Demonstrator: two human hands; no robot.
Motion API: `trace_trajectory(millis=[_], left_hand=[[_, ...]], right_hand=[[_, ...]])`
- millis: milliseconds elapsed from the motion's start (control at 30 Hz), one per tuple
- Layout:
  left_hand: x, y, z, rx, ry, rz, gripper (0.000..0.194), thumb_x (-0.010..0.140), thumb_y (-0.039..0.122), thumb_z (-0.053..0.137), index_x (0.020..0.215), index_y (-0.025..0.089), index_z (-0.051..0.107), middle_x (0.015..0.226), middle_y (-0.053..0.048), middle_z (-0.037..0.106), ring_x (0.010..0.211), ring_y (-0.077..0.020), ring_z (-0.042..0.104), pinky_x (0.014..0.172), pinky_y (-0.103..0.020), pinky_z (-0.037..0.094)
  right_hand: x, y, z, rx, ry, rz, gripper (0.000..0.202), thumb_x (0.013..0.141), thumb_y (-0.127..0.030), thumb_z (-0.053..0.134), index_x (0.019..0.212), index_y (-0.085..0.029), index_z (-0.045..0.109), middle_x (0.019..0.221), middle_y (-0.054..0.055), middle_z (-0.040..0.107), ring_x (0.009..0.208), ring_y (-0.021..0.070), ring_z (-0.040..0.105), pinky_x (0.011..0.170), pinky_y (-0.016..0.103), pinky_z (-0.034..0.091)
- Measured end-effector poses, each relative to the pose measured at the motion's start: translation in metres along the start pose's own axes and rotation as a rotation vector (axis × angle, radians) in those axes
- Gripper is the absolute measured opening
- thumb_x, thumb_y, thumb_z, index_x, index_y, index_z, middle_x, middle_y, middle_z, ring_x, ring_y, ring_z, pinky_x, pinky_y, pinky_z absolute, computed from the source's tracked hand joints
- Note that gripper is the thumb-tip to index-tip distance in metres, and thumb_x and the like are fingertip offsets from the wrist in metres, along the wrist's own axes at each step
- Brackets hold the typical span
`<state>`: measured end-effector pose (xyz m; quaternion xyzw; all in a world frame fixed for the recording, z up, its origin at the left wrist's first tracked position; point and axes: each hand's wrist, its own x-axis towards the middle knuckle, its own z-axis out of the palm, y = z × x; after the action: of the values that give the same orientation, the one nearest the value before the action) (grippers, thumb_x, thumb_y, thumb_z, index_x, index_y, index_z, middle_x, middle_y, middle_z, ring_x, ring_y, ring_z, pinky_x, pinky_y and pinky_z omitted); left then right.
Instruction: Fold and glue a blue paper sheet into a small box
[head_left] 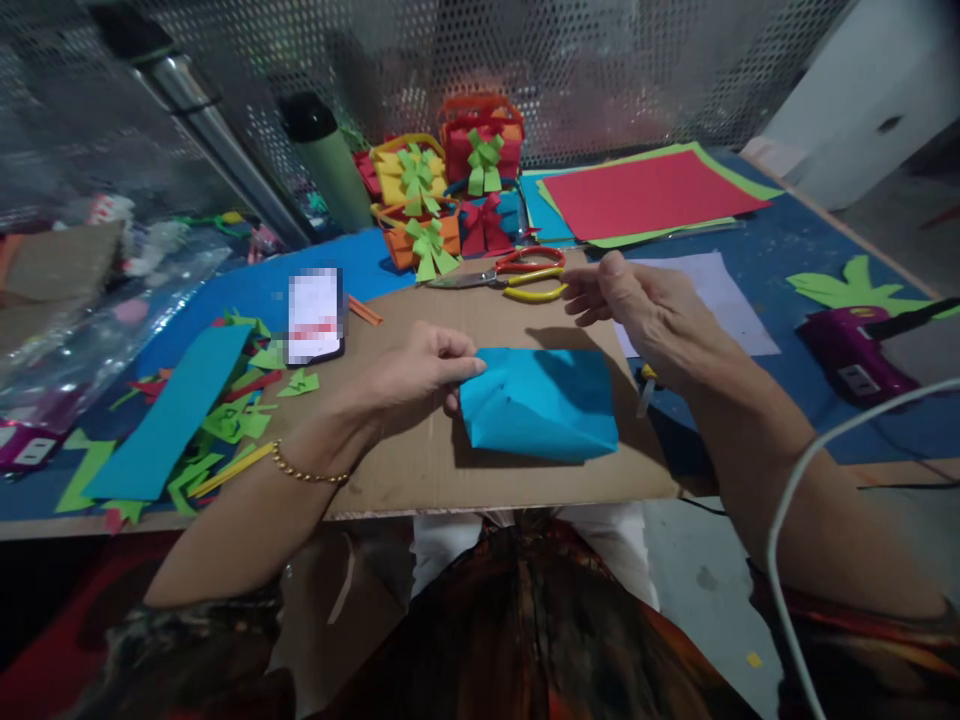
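Note:
My left hand (439, 365) pinches the left upper corner of a folded blue paper piece (547, 405), which looks like a small paper bag or pouch. The blue piece rests on a brown cardboard sheet (405, 460). Raised above and to the right of it is my right hand (637, 305), its fingers apart and nothing seen in them. Just beyond the right fingertips lie scissors with red handles (532, 262) and a yellow-handled tool (536, 285). A small clear tube with a yellow cap (646, 385) is by my right wrist.
Small paper bags with bows (420, 185) stand at the back. Coloured sheets (652, 200) are stacked at back right; a purple glue gun (847, 350) and white cable (776, 530) are at right. On the left are a phone (313, 315), green scraps (232, 415), a blue strip (176, 410) and bottles (330, 165).

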<state>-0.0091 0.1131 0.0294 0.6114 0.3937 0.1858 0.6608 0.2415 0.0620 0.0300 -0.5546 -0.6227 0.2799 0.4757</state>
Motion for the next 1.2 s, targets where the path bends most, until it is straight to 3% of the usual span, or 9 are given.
trace_trajectory(millis=[167,300,367,500,633,733,933,1067,1200], left_hand=[[0.005,0.003,-0.012,0.108,0.154,0.142,0.027,0.08,0.028,0.075,0.06,0.016,0.061,0.049,0.0,0.06,0.044,-0.0101,0.057,0.045,-0.02,0.043],[0.005,-0.001,-0.006,0.005,0.174,0.187,0.03,0.082,0.035,0.074,0.064,0.017,0.06,0.052,0.001,0.06,0.045,-0.0108,0.057,0.046,-0.022,0.045],[0.002,-0.001,0.002,-0.038,0.173,0.166,0.03,0.081,0.035,0.075,0.064,0.017,0.058,0.053,0.002,0.058,0.047,-0.0095,0.056,0.046,-0.021,0.044],[-0.004,0.004,0.013,-0.074,0.127,0.057,0.025,0.074,0.027,0.078,0.065,0.016,0.058,0.055,0.004,0.055,0.049,-0.0077,0.055,0.047,-0.018,0.045],[-0.008,0.004,0.013,-0.127,0.018,0.003,0.019,0.077,0.027,0.076,0.072,0.016,0.062,0.056,0.004,0.057,0.048,-0.0081,0.056,0.047,-0.019,0.046],[-0.006,0.0,0.011,-0.114,-0.028,0.006,0.028,0.079,0.035,0.079,0.069,0.016,0.062,0.056,0.003,0.056,0.046,-0.0069,0.054,0.045,-0.018,0.045],[-0.001,-0.007,0.012,-0.083,-0.031,0.021,0.047,0.074,0.059,0.083,0.085,0.017,0.066,0.053,0.006,0.053,0.041,-0.0075,0.048,0.036,-0.018,0.036],[-0.002,-0.009,0.015,-0.037,-0.035,0.017,0.044,0.074,0.057,0.082,0.078,0.017,0.063,0.052,0.007,0.049,0.041,-0.0067,0.044,0.036,-0.018,0.034],[-0.001,-0.012,0.015,0.036,0.055,0.063,0.035,0.079,0.048,0.075,0.071,0.02,0.056,0.052,0.007,0.047,0.043,-0.0073,0.043,0.039,-0.02,0.033]], right_hand=[[0.006,0.005,-0.005,0.011,0.076,0.079,0.06,0.085,-0.076,0.062,0.098,-0.019,0.074,0.101,0.01,0.074,0.093,0.0238,0.068,0.08,0.037,0.057],[0.006,0.001,-0.001,0.202,-0.124,0.276,0.052,0.064,-0.067,0.085,0.082,-0.021,0.07,0.084,0.007,0.074,0.073,0.0202,0.064,0.064,0.034,0.056],[0.004,0.001,0.002,0.273,-0.184,0.342,0.044,0.061,-0.056,0.09,0.078,-0.021,0.069,0.077,0.005,0.072,0.066,0.0186,0.062,0.059,0.034,0.054],[0.0,0.006,0.004,0.27,-0.183,0.374,0.026,0.068,-0.04,0.086,0.069,-0.022,0.066,0.071,0.003,0.071,0.06,0.0172,0.06,0.054,0.034,0.053],[-0.002,0.008,0.003,0.286,-0.198,0.402,0.023,0.067,-0.038,0.086,0.07,-0.024,0.069,0.07,0.0,0.07,0.058,0.0162,0.059,0.052,0.034,0.052],[-0.002,0.008,0.004,0.266,-0.209,0.389,0.024,0.068,-0.039,0.086,0.069,-0.024,0.068,0.069,0.0,0.068,0.057,0.0153,0.058,0.053,0.033,0.051],[-0.006,0.007,0.008,0.18,-0.247,0.339,0.027,0.078,-0.045,0.079,0.068,-0.024,0.065,0.07,0.002,0.068,0.061,0.0187,0.062,0.055,0.035,0.052],[-0.008,0.003,0.01,0.123,-0.267,0.276,0.028,0.081,-0.049,0.077,0.072,-0.024,0.066,0.07,0.003,0.068,0.063,0.0198,0.061,0.053,0.035,0.05],[-0.004,0.004,0.008,0.039,-0.219,0.161,0.035,0.081,-0.057,0.077,0.078,-0.024,0.066,0.071,0.003,0.066,0.071,0.0204,0.06,0.057,0.034,0.049]])
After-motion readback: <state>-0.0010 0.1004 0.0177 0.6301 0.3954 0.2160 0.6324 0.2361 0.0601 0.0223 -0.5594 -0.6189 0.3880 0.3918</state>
